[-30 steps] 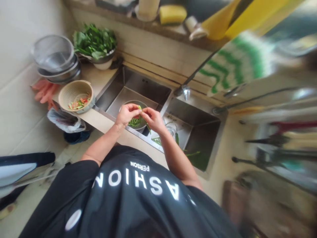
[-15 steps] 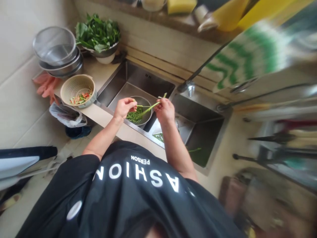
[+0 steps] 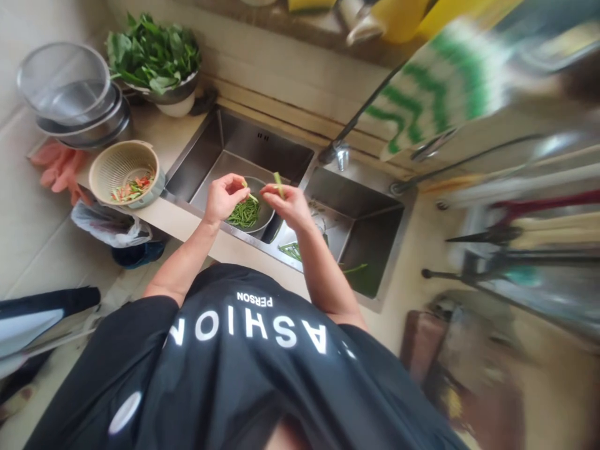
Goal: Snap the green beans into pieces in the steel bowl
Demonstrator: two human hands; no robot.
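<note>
Over the left sink basin, my left hand (image 3: 224, 200) pinches a short pale-green vegetable stem (image 3: 253, 198) between thumb and fingers. Close beside it, my right hand (image 3: 290, 205) is closed on a thicker green stem piece (image 3: 279, 182), whose end sticks up above the fingers. Below both hands sits a round metal bowl (image 3: 268, 219) holding many short cut green stems (image 3: 244, 214). More long green stems (image 3: 291, 251) lie at the front of the right basin, partly hidden by my right forearm.
A bowl of leafy greens (image 3: 154, 56) stands on the counter behind a beige strainer basket (image 3: 100, 169) with red and green scraps. Stacked metal bowls (image 3: 117, 122), pink gloves (image 3: 59, 165) and a plastic bag (image 3: 110, 225) are at left. A faucet (image 3: 342, 156) rises behind the right basin (image 3: 375, 231).
My right hand has moved closer to my left, over the bowl. The long stem stretched between the hands now shows only as short pieces in the fingers. The view has shifted slightly.
</note>
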